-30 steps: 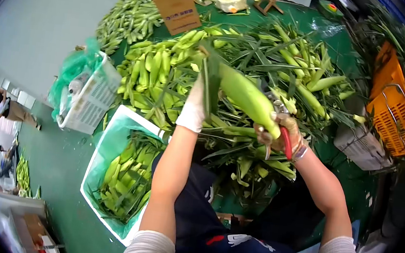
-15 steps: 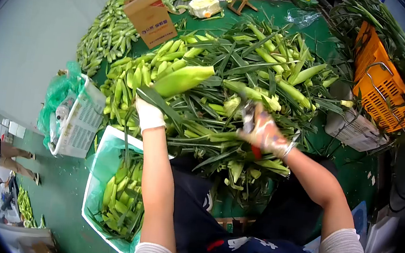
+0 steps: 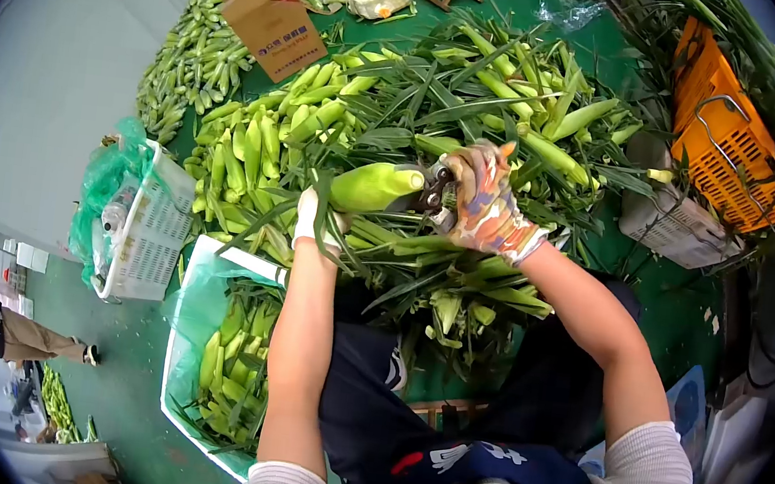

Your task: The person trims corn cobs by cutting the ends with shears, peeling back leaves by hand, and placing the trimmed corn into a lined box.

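My left hand (image 3: 315, 219), in a white glove, is closed on an ear of corn (image 3: 370, 188) in its green husk, the cut stem end turned toward my right hand. Long leaves hang from the ear over my wrist. In a patterned glove, my right hand (image 3: 488, 201) grips dark pruning shears (image 3: 431, 195), whose blades are at the stem end of the ear; whether they touch it I cannot tell. Beneath both hands spreads a heap of corn ears and loose leaves (image 3: 422, 107).
A white crate lined with green plastic (image 3: 172, 351) holds corn by my left arm. Beyond it stands another white basket (image 3: 151, 234) with bags. A cardboard box (image 3: 273, 28) lies past the heap. An orange basket (image 3: 729, 138) is at right. A person (image 3: 23, 334) stands far left.
My left hand has turned the ear so its stem end faces right. My right hand has moved up and left, bringing the shears to that end.
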Tool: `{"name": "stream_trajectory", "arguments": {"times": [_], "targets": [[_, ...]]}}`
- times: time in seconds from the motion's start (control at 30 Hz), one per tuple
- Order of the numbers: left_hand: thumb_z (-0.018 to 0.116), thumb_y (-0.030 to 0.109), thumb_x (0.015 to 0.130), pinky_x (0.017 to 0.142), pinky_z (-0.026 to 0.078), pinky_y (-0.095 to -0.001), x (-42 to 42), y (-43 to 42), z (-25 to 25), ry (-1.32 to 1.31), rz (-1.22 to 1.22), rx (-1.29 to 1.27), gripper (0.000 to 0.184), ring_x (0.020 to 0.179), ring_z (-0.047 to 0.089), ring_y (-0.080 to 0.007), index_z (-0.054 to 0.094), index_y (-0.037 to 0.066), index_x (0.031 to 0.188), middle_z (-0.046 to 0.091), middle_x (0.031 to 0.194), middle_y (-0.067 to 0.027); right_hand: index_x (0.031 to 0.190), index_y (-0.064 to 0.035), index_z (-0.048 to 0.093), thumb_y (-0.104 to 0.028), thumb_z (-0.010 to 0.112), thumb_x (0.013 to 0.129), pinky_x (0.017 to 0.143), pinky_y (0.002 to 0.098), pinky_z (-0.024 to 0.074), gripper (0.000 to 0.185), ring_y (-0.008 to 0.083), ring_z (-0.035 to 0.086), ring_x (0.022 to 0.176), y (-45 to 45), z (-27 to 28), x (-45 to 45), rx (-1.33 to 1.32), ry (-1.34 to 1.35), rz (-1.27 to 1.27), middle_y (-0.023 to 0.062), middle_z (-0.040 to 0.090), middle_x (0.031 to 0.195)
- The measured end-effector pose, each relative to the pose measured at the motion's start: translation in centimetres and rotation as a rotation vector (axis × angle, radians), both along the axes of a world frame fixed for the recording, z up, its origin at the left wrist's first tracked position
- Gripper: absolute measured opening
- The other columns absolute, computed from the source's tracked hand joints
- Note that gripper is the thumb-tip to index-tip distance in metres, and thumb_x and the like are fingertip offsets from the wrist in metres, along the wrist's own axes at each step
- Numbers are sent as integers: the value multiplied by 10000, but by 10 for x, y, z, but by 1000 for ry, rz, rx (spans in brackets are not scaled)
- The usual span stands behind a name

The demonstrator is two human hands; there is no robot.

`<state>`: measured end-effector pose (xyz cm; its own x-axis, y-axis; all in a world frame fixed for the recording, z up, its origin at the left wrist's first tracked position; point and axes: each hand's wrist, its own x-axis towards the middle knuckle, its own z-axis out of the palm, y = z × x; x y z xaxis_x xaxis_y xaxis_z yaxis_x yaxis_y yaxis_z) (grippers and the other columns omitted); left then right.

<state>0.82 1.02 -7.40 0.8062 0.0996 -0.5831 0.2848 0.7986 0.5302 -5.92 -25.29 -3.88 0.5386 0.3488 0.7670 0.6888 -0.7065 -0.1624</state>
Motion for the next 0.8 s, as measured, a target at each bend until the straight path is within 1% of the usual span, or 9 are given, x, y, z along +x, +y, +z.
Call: {"name": "stream_trajectory", "arguments": {"times": [0.03,0.1,0.23,0.3,0.33,0.53,0.6,0.7,0.8], "targets": [[435,194,942,793,538,-402,2,0,-11,23,1,-33,239,909,629,-270,516,41,1107,619,1061,-122,1139,-23,440,-314,740,521,912,472,322,746,370,431,1003,-1,0,2,14,-5,39,171,453,1073],[433,201,941,778,536,-393,52,57,-158,-816,-374,428,243,913,629,-260,529,39,1094,627,1046,-115,1137,-14,443,-307,736,531,918,482,319,733,373,434,1001,-2,3,-3,-5,48,36,172,450,1080],[417,215,936,767,524,-394,25,7,-65,-67,-189,42,239,914,623,-259,553,64,1063,633,1003,-97,1059,24,458,-236,662,652,787,480,409,524,393,520,871,4,3,-16,-26,294,-77,216,515,965],[406,269,932,779,516,-432,13,6,-52,-121,-83,-69,273,936,613,-265,548,79,1066,618,1032,-96,987,36,454,-185,587,732,556,438,449,363,390,557,637,6,-3,-20,57,703,-141,211,546,702],[391,311,927,796,518,-432,-3,-15,-1,-17,-24,207,326,945,608,-272,548,74,1086,609,1044,-99,969,42,472,-180,566,755,523,419,449,322,391,542,583,8,-12,-23,112,614,-122,199,527,641],[436,404,928,888,467,-470,11,10,31,-77,318,305,456,989,584,-322,506,49,1206,575,1152,-154,933,-70,511,-289,710,757,635,285,519,344,146,554,665,-38,-17,-16,1244,1512,288,26,564,743],[421,421,936,886,473,-449,13,7,31,-50,312,323,482,999,584,-311,491,42,1225,571,1168,-153,1023,-58,464,-326,728,753,687,291,527,463,172,585,732,-23,-5,-19,818,1170,-129,59,585,817],[465,404,934,851,487,-422,15,-15,29,-47,275,380,440,957,590,-274,505,56,1201,581,1130,-129,1079,6,384,-466,748,685,750,346,495,714,294,594,839,-2,30,-30,360,1227,-143,182,597,946],[501,351,927,812,498,-412,20,-24,26,-70,289,455,393,925,595,-260,524,32,1154,592,1091,-126,1017,35,434,-416,738,701,697,380,490,630,359,612,768,10,16,-28,193,994,-152,221,616,818]]}}
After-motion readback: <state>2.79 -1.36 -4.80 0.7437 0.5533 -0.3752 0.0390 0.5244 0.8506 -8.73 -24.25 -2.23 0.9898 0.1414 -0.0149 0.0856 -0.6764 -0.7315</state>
